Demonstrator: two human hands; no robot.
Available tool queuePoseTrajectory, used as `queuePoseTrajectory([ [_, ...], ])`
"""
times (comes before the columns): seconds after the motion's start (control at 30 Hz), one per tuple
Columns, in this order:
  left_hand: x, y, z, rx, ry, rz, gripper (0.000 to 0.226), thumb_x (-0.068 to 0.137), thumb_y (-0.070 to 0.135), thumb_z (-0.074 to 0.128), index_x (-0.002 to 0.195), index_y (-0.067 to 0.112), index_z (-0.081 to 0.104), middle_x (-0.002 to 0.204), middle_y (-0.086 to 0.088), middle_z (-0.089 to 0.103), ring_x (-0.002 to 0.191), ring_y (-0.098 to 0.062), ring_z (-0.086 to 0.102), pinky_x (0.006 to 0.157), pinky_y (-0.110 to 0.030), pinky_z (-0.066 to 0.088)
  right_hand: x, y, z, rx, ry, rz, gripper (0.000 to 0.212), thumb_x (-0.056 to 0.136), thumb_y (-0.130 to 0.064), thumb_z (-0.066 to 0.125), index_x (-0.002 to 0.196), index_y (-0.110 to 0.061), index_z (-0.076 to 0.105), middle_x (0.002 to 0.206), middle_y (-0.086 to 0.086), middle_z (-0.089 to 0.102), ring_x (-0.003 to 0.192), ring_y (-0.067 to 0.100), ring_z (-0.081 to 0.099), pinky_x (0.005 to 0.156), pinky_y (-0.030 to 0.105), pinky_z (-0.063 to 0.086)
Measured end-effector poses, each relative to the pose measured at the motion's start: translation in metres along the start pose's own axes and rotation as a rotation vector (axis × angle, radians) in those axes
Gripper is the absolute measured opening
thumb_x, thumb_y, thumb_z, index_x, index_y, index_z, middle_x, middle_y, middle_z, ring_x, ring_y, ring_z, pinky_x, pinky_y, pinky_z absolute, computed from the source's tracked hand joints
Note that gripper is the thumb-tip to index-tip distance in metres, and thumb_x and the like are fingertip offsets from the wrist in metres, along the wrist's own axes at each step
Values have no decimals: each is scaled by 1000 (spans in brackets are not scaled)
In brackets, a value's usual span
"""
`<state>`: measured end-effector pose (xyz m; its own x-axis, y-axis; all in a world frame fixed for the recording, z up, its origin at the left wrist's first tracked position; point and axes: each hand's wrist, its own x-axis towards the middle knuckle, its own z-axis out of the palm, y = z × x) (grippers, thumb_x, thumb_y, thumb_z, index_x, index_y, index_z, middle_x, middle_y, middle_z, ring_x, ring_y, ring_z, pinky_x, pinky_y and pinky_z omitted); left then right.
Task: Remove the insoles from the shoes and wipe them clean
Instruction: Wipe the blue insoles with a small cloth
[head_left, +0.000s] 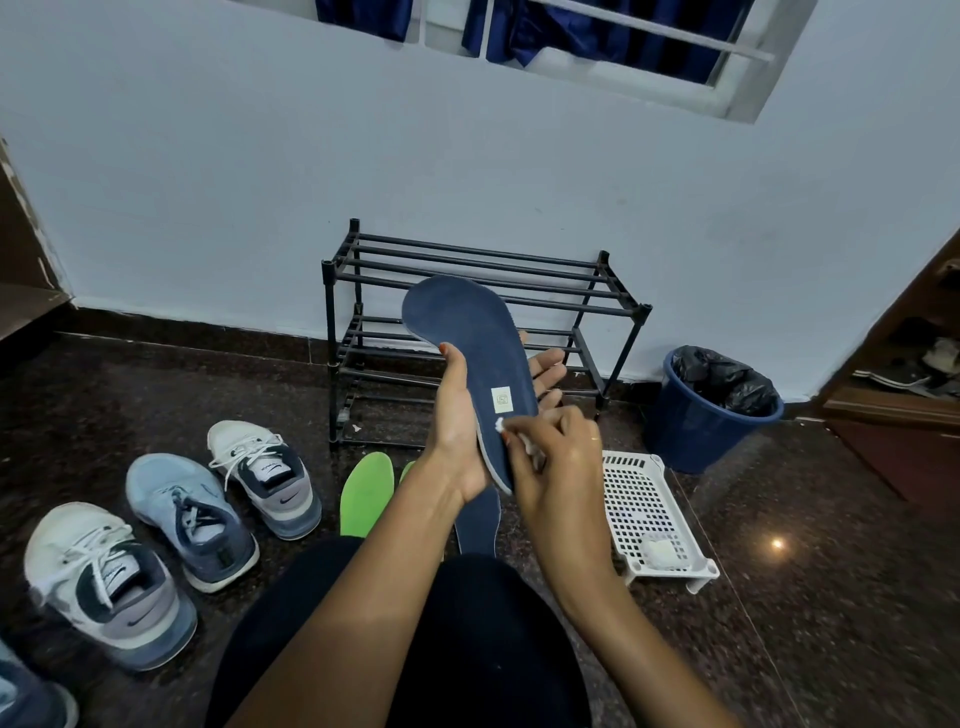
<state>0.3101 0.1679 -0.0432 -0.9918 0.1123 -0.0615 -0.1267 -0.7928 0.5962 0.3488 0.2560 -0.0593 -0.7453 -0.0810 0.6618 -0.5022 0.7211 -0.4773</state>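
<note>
Currently wiping: left grip (457, 441) holds blue insole (467, 332), centre frame, thumb on its edge; right grip (561, 467) pinches white wipe (500, 425) against the heel end. Next, likely: draw wipe toward toe, keeping the insole steady.

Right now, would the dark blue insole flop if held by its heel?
Probably not: the dark blue insole stands unsupported above the left hand. Likely light: one hand holds it. The right hand's white wipe may flex it.

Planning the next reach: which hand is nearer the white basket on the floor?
Right. The right hand, pinching a white wipe, is just left of the white basket; the left hand, holding the blue insole, is farther left.
</note>
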Motion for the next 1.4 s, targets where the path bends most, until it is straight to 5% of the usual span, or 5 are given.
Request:
queuePoseTrajectory([
  [0.53, -11, 2, 7, 99, -82, -72, 93, 91, 67, -1, 75, 24, 80, 92, 0, 75, 86, -12, 70, 97, -32, 43, 10, -3, 2, 10, 40, -50, 14, 79, 5, 64, 89, -3, 69, 84, 10, 54, 83, 18, 44, 76, 0, 27],
  [0.83, -6, -2, 6, 141, -26, -75, 73, 94, 66, 16, 106, 15, 68, 102, -6, 71, 88, -16, 70, 75, -25, 57, 34, 4, 2, -35, 96, -17, 9, 80, -2, 65, 87, -6, 69, 87, 11, 56, 82, 24, 49, 72, 32, 41],
  [0.97, -4, -1, 5, 178, -49, -89, 71, 98, 54, 19, 80, 22, 80, 93, 1, 75, 83, -9, 69, 88, -26, 47, 22, 2, 8, -20, 27, -57, 13, 83, -6, 61, 92, -4, 70, 86, 15, 57, 83, 28, 51, 70, 25, 39],
  [1.27, -7, -6, 6, 142, 76, -53, 37, 101, 32, 38, 92, 8, 65, 71, -4, 73, 61, -14, 70, 54, -21, 55, 48, 10, -4, 98, 76, 74, 14, 88, -7, 58, 98, -6, 68, 89, 2, 50, 85, 19, 54, 70, 15, 35],
  [1.4, -8, -2, 11, 110, 98, -59, 46, 104, 32, 28, 126, 2, 55, 117, -8, 66, 92, -14, 66, 74, -21, 55, 33, 14, -5, 65, 33, 26, 12, 86, -5, 60, 95, -3, 69, 86, 4, 51, 80, 19, 53, 68, 18, 37],
])
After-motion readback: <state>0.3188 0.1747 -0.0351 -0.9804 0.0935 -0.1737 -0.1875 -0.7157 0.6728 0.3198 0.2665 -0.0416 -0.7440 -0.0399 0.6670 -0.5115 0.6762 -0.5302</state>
